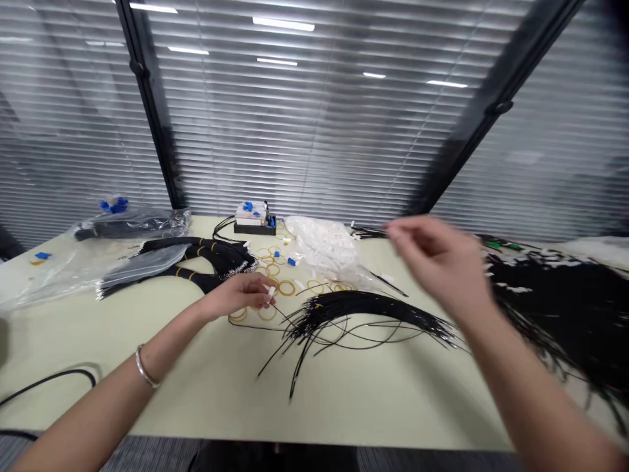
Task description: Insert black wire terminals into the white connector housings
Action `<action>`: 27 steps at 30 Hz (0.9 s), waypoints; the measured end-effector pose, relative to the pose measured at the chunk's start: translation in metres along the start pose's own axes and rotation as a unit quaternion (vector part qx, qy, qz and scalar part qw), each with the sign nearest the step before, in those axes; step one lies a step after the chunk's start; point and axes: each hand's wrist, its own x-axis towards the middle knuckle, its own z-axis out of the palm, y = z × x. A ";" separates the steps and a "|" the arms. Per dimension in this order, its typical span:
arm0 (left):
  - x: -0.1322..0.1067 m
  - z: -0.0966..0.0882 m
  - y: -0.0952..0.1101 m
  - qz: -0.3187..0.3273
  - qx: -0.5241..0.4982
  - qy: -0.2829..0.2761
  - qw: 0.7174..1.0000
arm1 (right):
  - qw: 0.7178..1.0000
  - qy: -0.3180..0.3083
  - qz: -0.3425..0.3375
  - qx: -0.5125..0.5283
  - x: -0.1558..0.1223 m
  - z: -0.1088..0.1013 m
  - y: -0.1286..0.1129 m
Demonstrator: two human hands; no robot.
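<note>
My left hand (246,293) is closed in a pinch on a small white connector (270,294) above the table. A thin black wire runs from it toward the loose bundle of black wires (363,307) in the middle. My right hand (435,259) is raised to the right of that bundle and blurred by motion. Its thumb and finger look pressed together, but I cannot make out anything between them. Yellow rubber bands (286,287) lie scattered behind and below my left hand. Beyond the bundle is a clear plastic bag of white pieces (324,244).
Banded black wire bundles (206,252) and plastic bags (59,275) lie at left. A small black tray (254,229) holds a white box and blue pieces near the blinds (295,131). A large pile of black wires (565,301) covers the right side. A black cable (54,377) loops at front left.
</note>
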 end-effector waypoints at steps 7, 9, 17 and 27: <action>0.003 0.004 0.020 -0.008 -0.040 0.028 0.999 | 0.985 -0.139 -0.032 0.101 -0.054 0.091 -0.025; 0.000 0.008 0.026 -0.011 -0.046 0.043 0.998 | 0.983 -0.132 -0.040 0.121 -0.062 0.098 -0.029; -0.011 0.030 0.028 -0.020 -0.062 0.034 0.997 | 0.970 -0.153 -0.066 0.174 -0.087 0.096 -0.029; -0.011 0.037 0.020 0.002 -0.090 0.059 0.994 | 0.969 -0.143 -0.057 0.195 -0.085 0.091 -0.036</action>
